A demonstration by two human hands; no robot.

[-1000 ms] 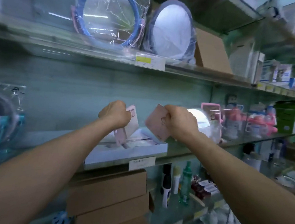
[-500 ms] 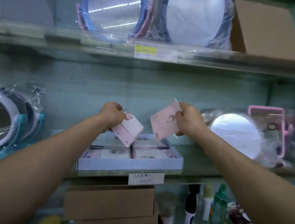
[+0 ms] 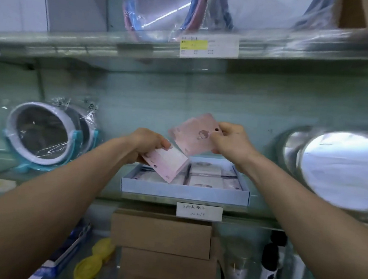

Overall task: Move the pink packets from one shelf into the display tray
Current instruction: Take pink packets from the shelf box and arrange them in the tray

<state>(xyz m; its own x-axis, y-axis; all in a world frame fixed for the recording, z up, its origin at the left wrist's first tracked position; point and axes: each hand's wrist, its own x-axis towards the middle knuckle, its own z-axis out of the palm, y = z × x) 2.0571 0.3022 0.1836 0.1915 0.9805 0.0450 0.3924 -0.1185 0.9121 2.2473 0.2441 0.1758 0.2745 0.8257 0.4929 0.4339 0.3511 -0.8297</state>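
Observation:
A pale blue display tray [image 3: 185,191] sits on the middle glass shelf, holding several pink packets [image 3: 206,174] laid flat in rows. My left hand [image 3: 147,144] grips one pink packet [image 3: 168,163] tilted over the tray's left half. My right hand [image 3: 231,142] holds a second pink packet [image 3: 193,134] by its right edge, raised above the tray's centre, its face toward me. The two held packets nearly overlap at their near corners.
Wrapped round mirrors stand on the same shelf at left [image 3: 43,133] and right [image 3: 340,171]. A price label [image 3: 199,211] hangs under the tray. Cardboard boxes [image 3: 161,233] are stacked below, with bottles [image 3: 269,269] to their right. The upper shelf [image 3: 120,44] carries more wrapped mirrors.
Both hands have come closer together over the tray, the packets now almost touching. The left packet has dropped lower toward the tray. The view has shifted to centre on the tray.

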